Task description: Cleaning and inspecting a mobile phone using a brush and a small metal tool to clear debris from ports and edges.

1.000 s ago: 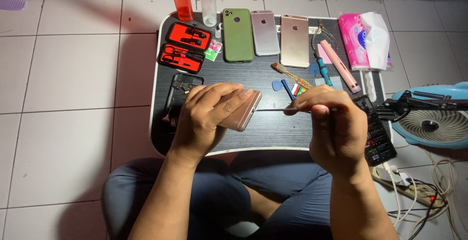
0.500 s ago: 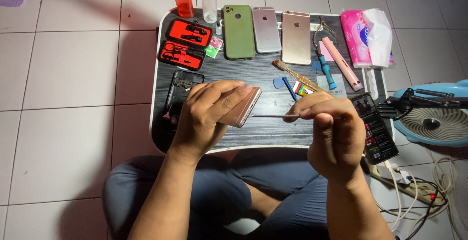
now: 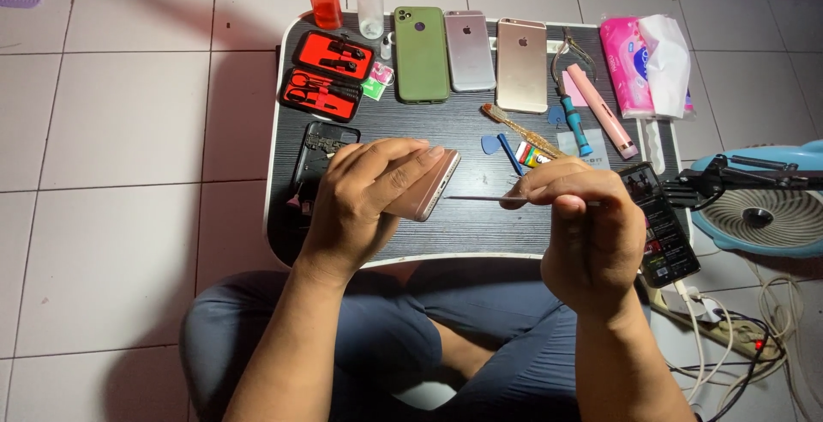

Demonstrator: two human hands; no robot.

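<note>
Three phones [image 3: 469, 56], red tool case [image 3: 327, 75], blue fan [image 3: 759, 209].

Left hand [image 3: 364, 203] cupped, right hand [image 3: 583, 233] pinching

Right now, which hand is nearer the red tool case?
Left. The left hand, holding a pink phone, sits just below and right of the red tool case. The right hand, gripping a thin metal tool, is much farther right.

I see a small dark lap table [image 3: 480, 233] standing on white floor tiles [image 3: 120, 122]. Along its far edge lie three phones [image 3: 470, 51] face down; at the far left corner an open red tool case [image 3: 330, 75]; near the right edge, a pink packet [image 3: 624, 62].
</note>
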